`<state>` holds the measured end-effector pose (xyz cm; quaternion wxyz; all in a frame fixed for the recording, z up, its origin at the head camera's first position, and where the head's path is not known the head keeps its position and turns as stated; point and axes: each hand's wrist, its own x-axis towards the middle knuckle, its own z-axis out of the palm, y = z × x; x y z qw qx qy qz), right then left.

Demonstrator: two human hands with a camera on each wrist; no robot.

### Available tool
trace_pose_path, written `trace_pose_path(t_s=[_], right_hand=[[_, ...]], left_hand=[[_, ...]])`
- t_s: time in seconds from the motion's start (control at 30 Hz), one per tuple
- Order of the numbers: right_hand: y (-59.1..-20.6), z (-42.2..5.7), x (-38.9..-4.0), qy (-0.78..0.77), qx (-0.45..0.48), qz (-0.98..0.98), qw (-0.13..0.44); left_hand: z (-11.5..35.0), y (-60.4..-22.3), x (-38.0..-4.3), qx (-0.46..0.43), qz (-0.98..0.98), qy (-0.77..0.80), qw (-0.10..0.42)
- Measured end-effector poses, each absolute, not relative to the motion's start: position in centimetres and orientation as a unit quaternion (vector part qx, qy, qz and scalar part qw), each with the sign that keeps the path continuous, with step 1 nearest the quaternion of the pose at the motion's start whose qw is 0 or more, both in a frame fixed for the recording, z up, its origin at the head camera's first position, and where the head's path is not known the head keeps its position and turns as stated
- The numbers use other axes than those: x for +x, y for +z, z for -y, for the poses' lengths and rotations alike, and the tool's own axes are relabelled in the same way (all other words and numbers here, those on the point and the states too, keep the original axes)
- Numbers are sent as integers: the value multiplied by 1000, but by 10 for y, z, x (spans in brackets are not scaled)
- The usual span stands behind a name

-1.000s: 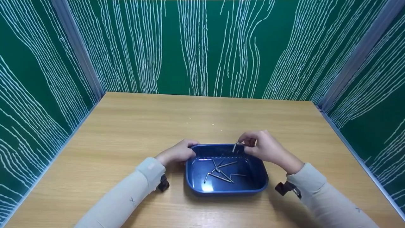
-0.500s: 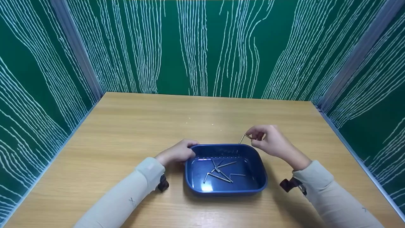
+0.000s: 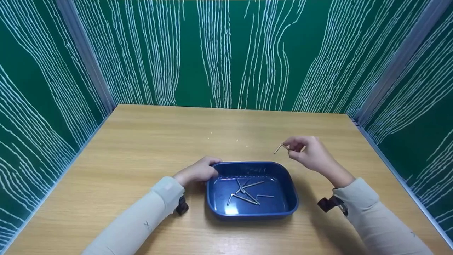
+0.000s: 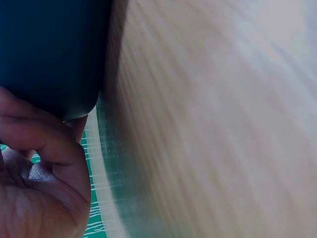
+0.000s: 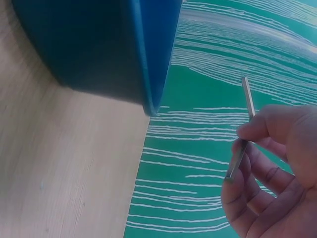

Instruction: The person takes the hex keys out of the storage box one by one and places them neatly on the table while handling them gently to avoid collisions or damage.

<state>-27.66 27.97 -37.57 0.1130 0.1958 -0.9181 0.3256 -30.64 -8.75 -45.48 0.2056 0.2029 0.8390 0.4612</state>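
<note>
A blue plastic tray [image 3: 252,215] stands on the table with several L-shaped metal hex keys [image 3: 247,198] lying loosely on its floor. My left hand [image 3: 200,170] holds the tray by its far left corner, thumb over the rim. In the left wrist view, the fingers [image 4: 47,136] curl against the tray's dark outer wall [image 4: 49,54]. Beyond the tray's far right corner, my right hand [image 3: 311,152] pinches one hex key [image 3: 278,148] between thumb and fingers, above the table. The right wrist view shows this hex key [image 5: 248,96] apart from the tray.
The wooden table [image 3: 170,131] extends around the tray. A few tiny pale specks [image 3: 237,140] lie on it behind the tray. Green panels with white wavy lines [image 3: 191,53] rise along the back and both sides.
My right hand has lifted the hex key out over the tray's far rim and moved it right and away. The left hand and tray have stayed nearly still.
</note>
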Motion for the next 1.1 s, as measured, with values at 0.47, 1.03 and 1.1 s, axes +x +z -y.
trace_pose_path(t_s=[0.47,1.03,1.1], right_hand=[[-378,-300,-284,341,140,921,124],[-381,-318,-288,351,97,925,113],[-381,-321,-289,351,90,926,110]], left_hand=[[87,-456,-306,201,-838,466,201],[87,-453,-304,200,-834,474,201],[87,-453,-304,203,-833,474,200]])
